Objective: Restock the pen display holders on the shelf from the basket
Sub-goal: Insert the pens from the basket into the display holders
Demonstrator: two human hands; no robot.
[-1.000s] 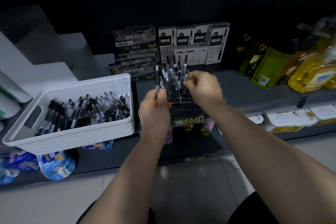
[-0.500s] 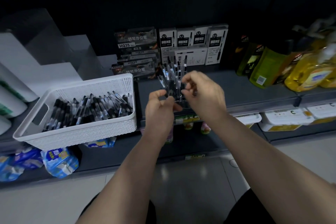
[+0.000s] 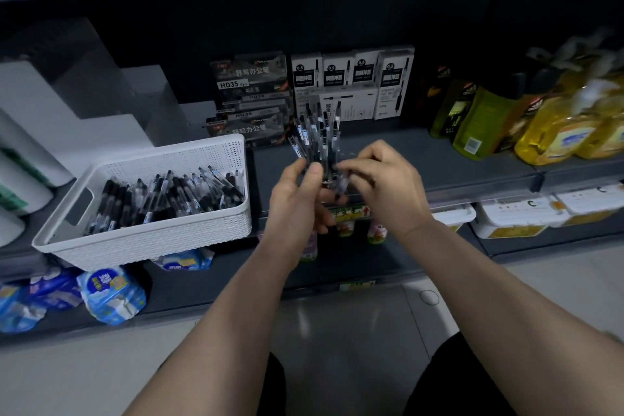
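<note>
A clear pen display holder (image 3: 351, 156) stands on the dark shelf (image 3: 456, 159), with several black-capped pens (image 3: 317, 132) upright in it; my hands hide its base. The white basket (image 3: 145, 240) on the left holds several loose pens (image 3: 169, 194). My left hand (image 3: 297, 199) is just in front of the holder, fingers curled and thumb up. My right hand (image 3: 385, 186) meets it from the right. A single blurred pen (image 3: 341, 184) lies between them, pinched by my right fingertips, its lower end at my left fingers.
Boxed pens (image 3: 337, 84) and dark pen packs (image 3: 253, 101) stand behind the holder. Yellow and green bottles (image 3: 553, 125) fill the shelf's right. White stepped stands (image 3: 84, 105) rise behind the basket. Blue packets (image 3: 111, 294) and white tubs (image 3: 516, 216) sit on the lower shelf.
My left hand, which held a pen upright beside the holder, has moved right and met my right hand. The pen now lies tilted between both hands.
</note>
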